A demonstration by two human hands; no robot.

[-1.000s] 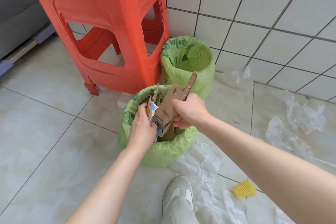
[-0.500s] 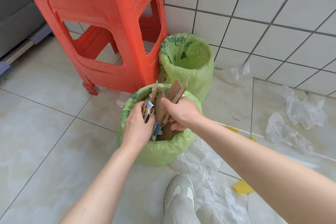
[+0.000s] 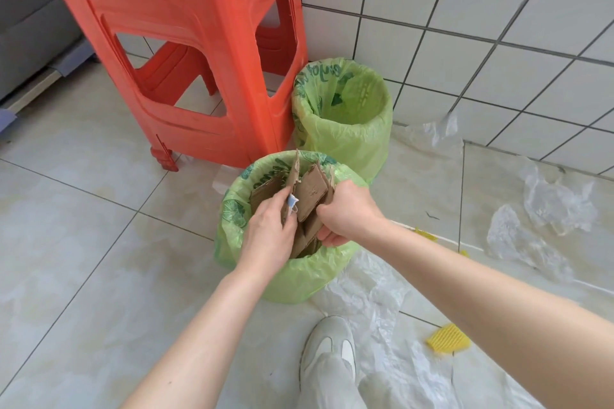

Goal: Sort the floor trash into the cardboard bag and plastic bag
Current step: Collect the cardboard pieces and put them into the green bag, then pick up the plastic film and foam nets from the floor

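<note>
Both hands grip the cardboard pieces (image 3: pixel 310 196) over the near green bag (image 3: pixel 299 279) — the left hand (image 3: pixel 269 236) and right hand (image 3: pixel 349 212) curl round them. Push them straight down and keep the bag's rim open; plastic sheets (image 3: pixel 545 219) wait on the floor for the far bag (image 3: pixel 345 129).

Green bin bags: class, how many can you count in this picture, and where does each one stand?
2. The near green bag stands in front of the person, with cardboard pieces in it. The far green bag stands behind it, beside the red stool. None seems hidden.

Bare forearms, white shoe (image 3: pixel 329 352), pale trouser leg (image 3: pixel 332 390)
</note>
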